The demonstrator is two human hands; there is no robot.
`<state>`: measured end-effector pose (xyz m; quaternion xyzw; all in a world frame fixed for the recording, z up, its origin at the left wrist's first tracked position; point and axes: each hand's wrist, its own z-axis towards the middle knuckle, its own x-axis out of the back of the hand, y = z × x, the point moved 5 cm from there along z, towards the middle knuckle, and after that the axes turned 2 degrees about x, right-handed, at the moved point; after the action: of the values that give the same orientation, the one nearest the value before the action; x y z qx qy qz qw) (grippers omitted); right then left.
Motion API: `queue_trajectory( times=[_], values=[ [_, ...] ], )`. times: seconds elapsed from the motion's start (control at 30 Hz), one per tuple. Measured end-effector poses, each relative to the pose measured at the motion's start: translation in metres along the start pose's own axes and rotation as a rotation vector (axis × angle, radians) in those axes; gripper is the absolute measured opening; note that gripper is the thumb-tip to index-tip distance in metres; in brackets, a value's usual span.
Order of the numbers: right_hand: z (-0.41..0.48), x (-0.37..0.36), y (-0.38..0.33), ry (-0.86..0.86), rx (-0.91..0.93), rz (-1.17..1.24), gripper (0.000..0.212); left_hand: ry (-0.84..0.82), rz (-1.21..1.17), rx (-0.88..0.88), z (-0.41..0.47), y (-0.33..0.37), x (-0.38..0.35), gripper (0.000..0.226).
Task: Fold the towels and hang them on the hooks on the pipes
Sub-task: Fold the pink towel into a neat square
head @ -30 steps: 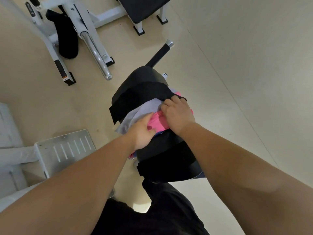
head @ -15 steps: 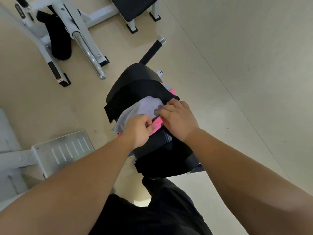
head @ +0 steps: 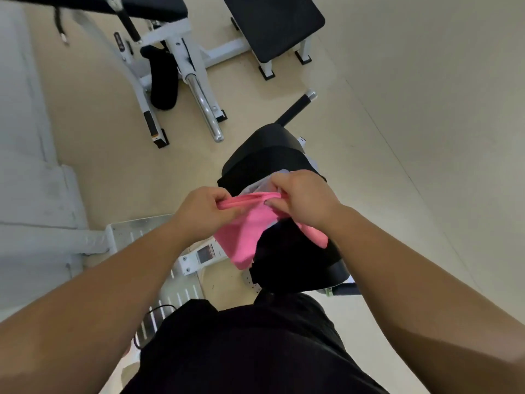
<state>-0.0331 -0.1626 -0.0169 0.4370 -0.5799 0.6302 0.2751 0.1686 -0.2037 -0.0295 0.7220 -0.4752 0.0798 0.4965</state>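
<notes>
1. White perforated metal footplate, far left, low in view. Not a task item.

2. White-framed gym machine with chrome bar, standing beyond the footplate, well apart from the hands.

3. Left hand. Its fingers and thumb are curling round the left end of the towel's gathered top edge.

4. Pink towel of soft thin fabric. Both hands are holding it up just above the black padded seat.
   - Condition: the top edge is bunching into a roll and the body is hanging in a loose flap. One tail is drooping under the right wrist.
   - Handling (judgement): it looks light and limp, with no stiffness of its own. It is not fragile, and it is probably sliding a little where bunched. It will be sagging wherever it is unsupported.
   - Recommended hold: pinch two neighbouring corners and draw the edge taut between them, so the fold lines up. A mid-edge grip is likely to be leaving the corners dangling.

5. Pale grey cloth, probably another towel, peeping out on the seat between the hands.

6. Right hand. It is pinching the right end of the same pink edge, near the left hand but not touching it.

7. Hooks and pipes: none is identifiable in this view.
</notes>
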Motion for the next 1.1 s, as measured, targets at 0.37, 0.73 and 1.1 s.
queue_trajectory(
  times=[0.37, 0.73, 1.1],
  values=[
    [0.079, -0.016, -0.12, -0.149, 0.177, 0.351, 0.015, 0.352, -0.243, 0.125, -0.101, -0.062, 0.11, 0.031],
    [0.087, -0.086, -0.275, -0.296, 0.378, 0.398, 0.013, 0.611, -0.486, 0.319, -0.263, -0.181, 0.121, 0.038],
    [0.037, -0.141, -0.428, -0.045, 0.353, 0.362, 0.014, 0.677, -0.503, 0.51, -0.458, -0.358, 0.055, 0.031]
  ],
)
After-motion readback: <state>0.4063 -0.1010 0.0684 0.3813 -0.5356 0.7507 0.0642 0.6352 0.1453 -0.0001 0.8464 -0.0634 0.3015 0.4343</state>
